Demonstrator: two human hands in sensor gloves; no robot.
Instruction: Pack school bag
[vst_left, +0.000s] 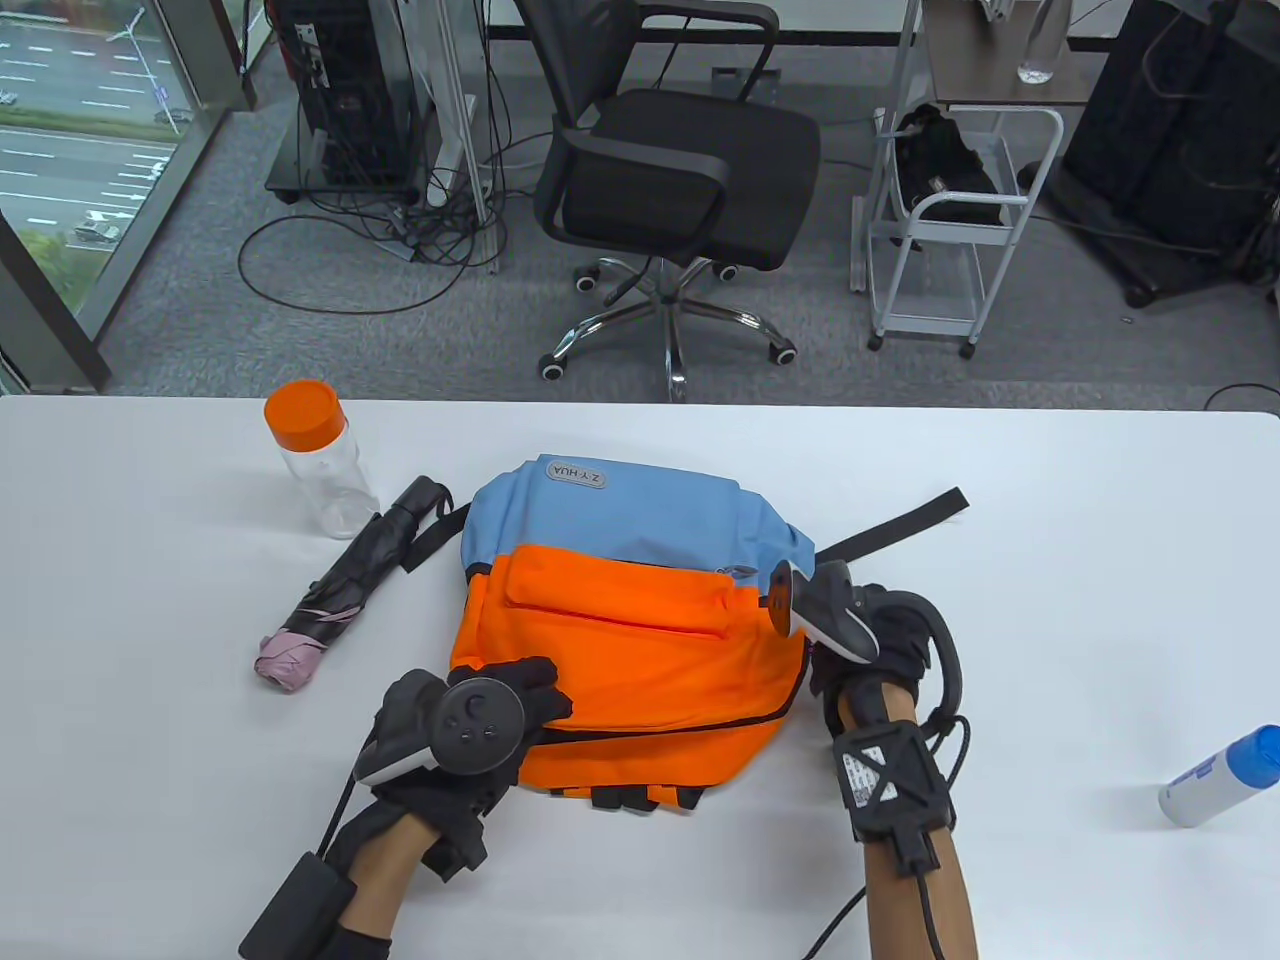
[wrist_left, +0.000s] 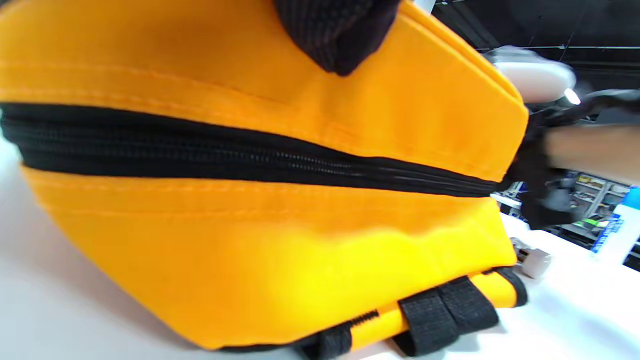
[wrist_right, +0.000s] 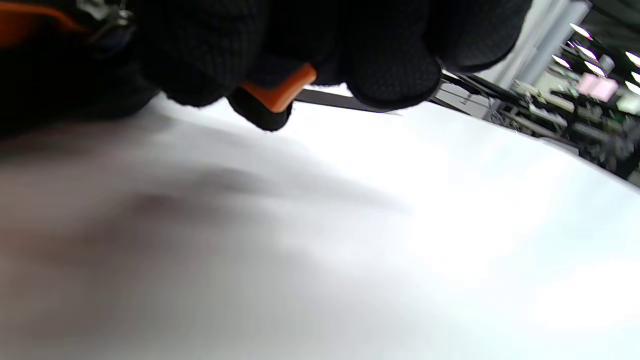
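Backpack (vst_left: 630, 610) lies flat at frame centre of the table view, on the white table (vst_left: 1050, 560): blue upper section toward the top of the frame, orange lower section toward the bottom. Black zipper (wrist_left: 250, 160) runs across the orange fabric in the left wrist view; along the visible stretch it is shut.

Left hand (vst_left: 470, 730) is laid on the bag's lower-left corner, fingers resting on the orange fabric. One gloved fingertip (wrist_left: 335, 35) is seen touching the fabric above the zipper line in the left wrist view. Nothing is seen clasped; hand reads as flat, pressing down.

Right hand (vst_left: 870, 630) is at the bag's right edge, mid-right of the table view. In the right wrist view the fingers (wrist_right: 390, 65) are curled tight around a small orange tab (wrist_right: 280, 92). Whether that tab is a zipper pull cannot be told.

A black strap (vst_left: 900, 525) trails from the bag toward the upper right.

Left of the bag: a folded black umbrella (vst_left: 350, 585) with a pink end, lying diagonally, and just above it a clear bottle (vst_left: 320, 460) with an orange cap, upright. At the lower right edge of the table view a white bottle (vst_left: 1220, 775) with a blue cap lies on its side, well apart from the bag.
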